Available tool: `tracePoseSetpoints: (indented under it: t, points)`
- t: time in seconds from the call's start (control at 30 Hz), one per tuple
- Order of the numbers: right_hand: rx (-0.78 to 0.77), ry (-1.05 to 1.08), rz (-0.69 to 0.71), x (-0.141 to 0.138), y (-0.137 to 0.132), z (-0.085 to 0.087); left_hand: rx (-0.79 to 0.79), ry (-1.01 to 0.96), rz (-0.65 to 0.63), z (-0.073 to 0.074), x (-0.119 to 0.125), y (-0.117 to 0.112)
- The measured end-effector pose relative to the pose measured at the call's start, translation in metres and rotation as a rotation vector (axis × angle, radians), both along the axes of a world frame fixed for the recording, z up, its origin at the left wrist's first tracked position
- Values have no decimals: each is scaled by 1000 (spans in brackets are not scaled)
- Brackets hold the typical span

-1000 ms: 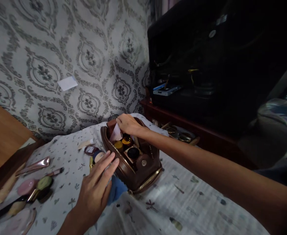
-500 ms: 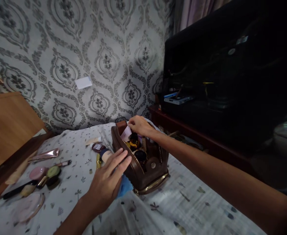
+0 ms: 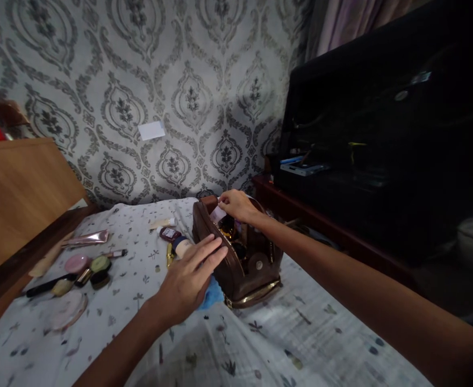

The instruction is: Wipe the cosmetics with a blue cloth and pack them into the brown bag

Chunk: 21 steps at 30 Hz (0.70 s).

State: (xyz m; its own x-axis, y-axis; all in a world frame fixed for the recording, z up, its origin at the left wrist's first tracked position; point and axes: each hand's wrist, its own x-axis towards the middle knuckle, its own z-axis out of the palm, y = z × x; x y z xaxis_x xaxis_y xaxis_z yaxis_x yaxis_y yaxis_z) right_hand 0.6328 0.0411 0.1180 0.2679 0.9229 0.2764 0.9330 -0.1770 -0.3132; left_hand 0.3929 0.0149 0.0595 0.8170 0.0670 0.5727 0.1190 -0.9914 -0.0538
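Head view: the brown bag [image 3: 256, 277] sits open on the printed cloth [image 3: 309, 328], small items inside it. My left hand [image 3: 188, 277] is spread loosely, grasping nothing, its fingertips against the bag's left side. My right hand [image 3: 238, 206] reaches to the far end, fingers drawn together beside a pale paper [image 3: 217, 214]; whether they grip it I cannot tell. A blue cloth [image 3: 213, 294] lies under my left hand; bottles [image 3: 183, 247] lie left of the bag.

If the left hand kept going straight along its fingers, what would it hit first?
Most likely the brown bag: the left hand seems to touch its zipped side, though depth leaves contact uncertain.
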Motion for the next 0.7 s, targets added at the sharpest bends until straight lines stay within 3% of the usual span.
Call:
tracePoseSetpoints:
  t: [0.2,0.37,0.6,0.7]
  points:
    - [-15,-25,14,2,7,-8,-54,24,9,2,-3,-4]
    - [6,-90,54,5,10,-12,-63,65,106,-9,-16,-3]
    - [-58,-60,82,-9,-2,-2,-188,214,364,-37,-75,22]
    - [45,-92,59,-6,-3,-4,-250,237,472,-46,-109,34]
